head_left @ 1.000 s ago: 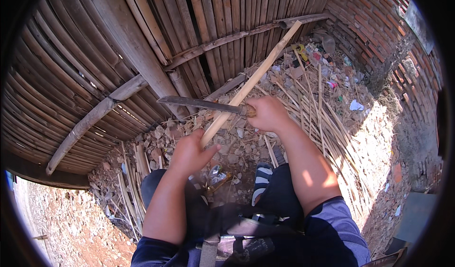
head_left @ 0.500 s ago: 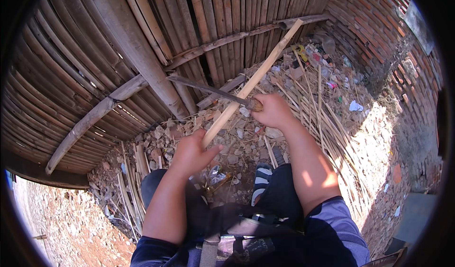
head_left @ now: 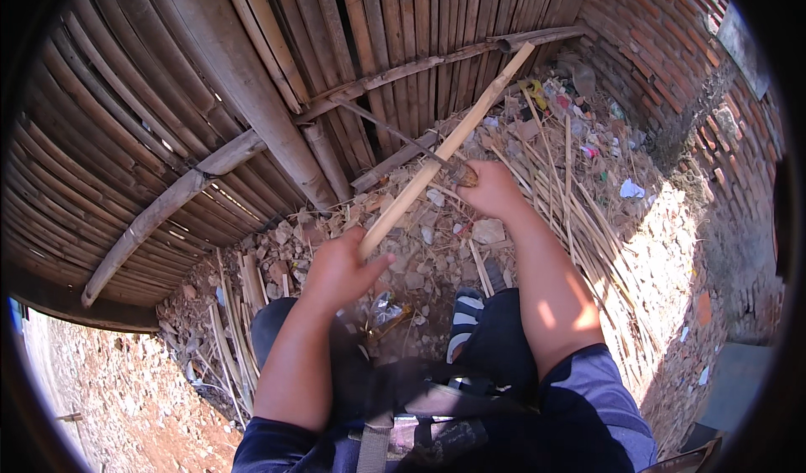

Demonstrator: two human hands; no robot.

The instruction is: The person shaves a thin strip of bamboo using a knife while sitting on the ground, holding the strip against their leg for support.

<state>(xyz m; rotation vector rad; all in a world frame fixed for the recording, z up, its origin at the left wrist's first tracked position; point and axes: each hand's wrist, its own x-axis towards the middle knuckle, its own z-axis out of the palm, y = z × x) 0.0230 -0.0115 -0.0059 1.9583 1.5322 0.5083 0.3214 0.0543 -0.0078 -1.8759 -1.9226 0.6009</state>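
Note:
A long pale bamboo strip [head_left: 453,141] slants from my left hand up and away to the right. My left hand [head_left: 340,267] is closed around its near end, with the thumb reaching out to the right. In my right hand [head_left: 491,189] is the wooden handle of a machete [head_left: 390,127]. Its dark narrow blade points to the far left and crosses the strip near the middle. Blade and strip appear to touch; the strip partly hides where they meet.
Rubble [head_left: 411,280] and bits of litter cover the ground. Thin bamboo strips [head_left: 588,229] lie piled at the right, and more strips [head_left: 227,339] lie at the left by my knee. A bamboo slat wall [head_left: 420,20] stands ahead, a brick wall [head_left: 655,45] at the far right.
My right hand has shifted slightly right and up with the machete, whose blade now tilts more steeply and crosses higher on the strip. The strip's far end has dipped a little.

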